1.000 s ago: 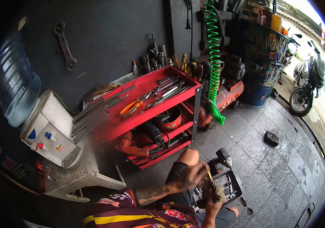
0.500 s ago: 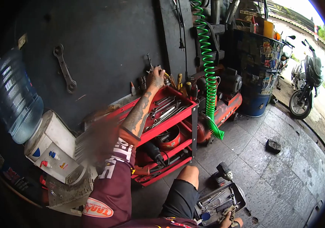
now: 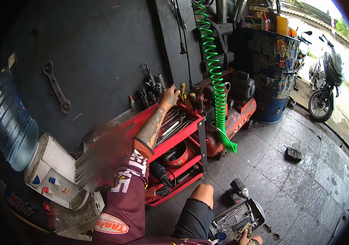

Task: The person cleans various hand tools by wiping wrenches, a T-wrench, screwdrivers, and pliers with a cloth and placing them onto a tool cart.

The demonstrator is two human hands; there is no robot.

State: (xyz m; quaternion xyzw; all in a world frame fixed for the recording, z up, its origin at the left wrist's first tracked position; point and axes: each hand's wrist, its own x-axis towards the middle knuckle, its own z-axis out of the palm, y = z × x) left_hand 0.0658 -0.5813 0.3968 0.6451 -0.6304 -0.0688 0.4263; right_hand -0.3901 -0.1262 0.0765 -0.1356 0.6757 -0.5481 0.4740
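My left hand (image 3: 169,97) reaches to the back right corner of the red tool cart (image 3: 174,143), beside the dark sockets (image 3: 152,96) and screwdriver handles (image 3: 183,89). Its fingers are bent over the cart's edge, and whatever lies under them is hidden. Wrenches (image 3: 173,125) lie in the top tray, partly behind my forearm. Low in the view, my right hand (image 3: 245,237) is closed on a crumpled, dirty rag (image 3: 243,231). It is over the near edge of a tool case (image 3: 260,212) that holds wrenches and sockets.
A cordless impact driver (image 3: 238,190) stands on the tiles behind the case. A green coiled hose (image 3: 219,98) hangs before a red compressor (image 3: 233,126). At left are a water dispenser (image 3: 54,167) and bottle (image 3: 15,122). A dark block (image 3: 293,154) lies on the floor.
My hands were together over the case a second ago. My left hand has since gone up to the cart's back corner and shifted slightly along it; my right hand stays low with the rag.
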